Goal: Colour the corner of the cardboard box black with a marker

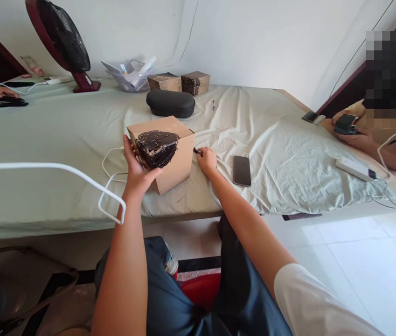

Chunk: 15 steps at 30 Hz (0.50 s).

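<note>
A brown cardboard box (184, 161) stands tilted near the table's front edge. A dense black scribbled patch (159, 145) covers the corner facing me, with looping lines at its rim. My left hand (138, 170) grips the box's left side, thumb on the near face and fingers behind the left edge. Just right of the box, my right hand (207, 160) rests on the cloth, its fingers closed around a slim black pen (198, 151). The pen's far end is partly hidden by the box. A dark phone (242, 171) lies right of that hand.
Behind the box sit a black zip case (170, 103), two small cardboard boxes (198, 83), a plastic basket (131, 77) and a fan (61, 39). A white cable (61, 165) crosses at left. Another person (390, 135) sits at right near a power strip (355, 169); another hand (2, 91) shows far left.
</note>
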Available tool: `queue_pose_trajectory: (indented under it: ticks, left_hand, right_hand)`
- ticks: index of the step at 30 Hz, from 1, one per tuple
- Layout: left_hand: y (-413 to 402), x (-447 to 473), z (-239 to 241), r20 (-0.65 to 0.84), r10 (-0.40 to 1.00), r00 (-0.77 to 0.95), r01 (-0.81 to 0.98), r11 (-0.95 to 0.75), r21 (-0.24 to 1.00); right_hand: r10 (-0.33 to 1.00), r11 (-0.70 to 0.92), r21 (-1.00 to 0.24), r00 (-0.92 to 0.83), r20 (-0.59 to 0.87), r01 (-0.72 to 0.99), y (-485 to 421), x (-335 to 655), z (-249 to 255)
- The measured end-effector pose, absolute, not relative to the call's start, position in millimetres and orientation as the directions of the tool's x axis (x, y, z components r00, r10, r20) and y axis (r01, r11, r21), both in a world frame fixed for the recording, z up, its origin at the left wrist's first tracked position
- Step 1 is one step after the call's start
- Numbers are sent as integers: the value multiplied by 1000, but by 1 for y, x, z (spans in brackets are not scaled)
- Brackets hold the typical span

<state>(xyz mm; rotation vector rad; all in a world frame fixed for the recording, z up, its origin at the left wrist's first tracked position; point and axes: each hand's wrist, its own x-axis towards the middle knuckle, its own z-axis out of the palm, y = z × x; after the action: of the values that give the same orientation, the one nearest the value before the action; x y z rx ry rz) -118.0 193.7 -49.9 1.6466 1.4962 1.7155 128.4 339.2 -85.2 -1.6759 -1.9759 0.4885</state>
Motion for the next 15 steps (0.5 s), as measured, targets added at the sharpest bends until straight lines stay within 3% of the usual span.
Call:
queue_pose_trajectory:
  ticks: [8,13,15]
  left_hand:
    - [200,-115,-51,510,822,-255,419,-381,824]
    - [194,-111,-48,510,823,-249,422,-382,822]
    - [191,-111,-46,506,829,-239,408,-388,827]
  right_hand:
    - [988,117,-658,-23,150,744,341,125,-74]
    - [965,-57,-681,216,151,730,324,171,-33]
    - [936,-213,-650,343,79,730,311,200,-22]
